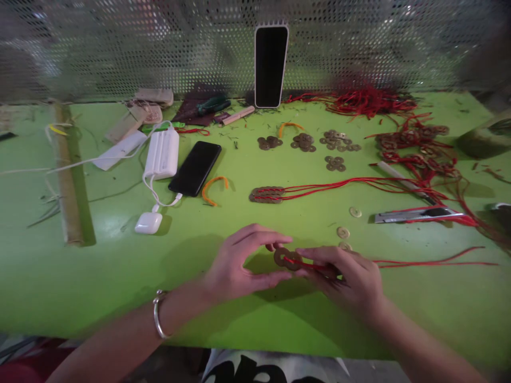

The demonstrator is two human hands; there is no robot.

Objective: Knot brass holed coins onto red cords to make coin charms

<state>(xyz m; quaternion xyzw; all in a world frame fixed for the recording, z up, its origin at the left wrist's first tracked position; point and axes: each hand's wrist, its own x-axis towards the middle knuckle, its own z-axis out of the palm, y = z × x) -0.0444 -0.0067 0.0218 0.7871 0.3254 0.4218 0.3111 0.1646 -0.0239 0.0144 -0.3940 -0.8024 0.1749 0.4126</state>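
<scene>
Between thumb and fingers, my right hand [351, 274] pinches overlapping round coins [282, 257] threaded on a red cord [305, 264]. The cord's two loose ends [435, 261] trail out to the right past the hand. My left hand [239, 260], with a silver bangle on its wrist, curves around the left side of these coins. Its thumb and index finger are spread apart; whether a curled finger touches the coins is unclear. Just beyond my right hand lie a few loose coins [343, 232]. Further back rests a flat row of coins [267, 194] strung on several red cords.
Small coin piles [303, 142] lie mid-table. At right are a box cutter [419, 214], a pen [403, 181] and tangled red cords with coins [415, 143]. At left are a black phone [195, 167], a white power bank [162, 153] and an earbud case [148, 222]. Another phone [271, 66] stands upright behind.
</scene>
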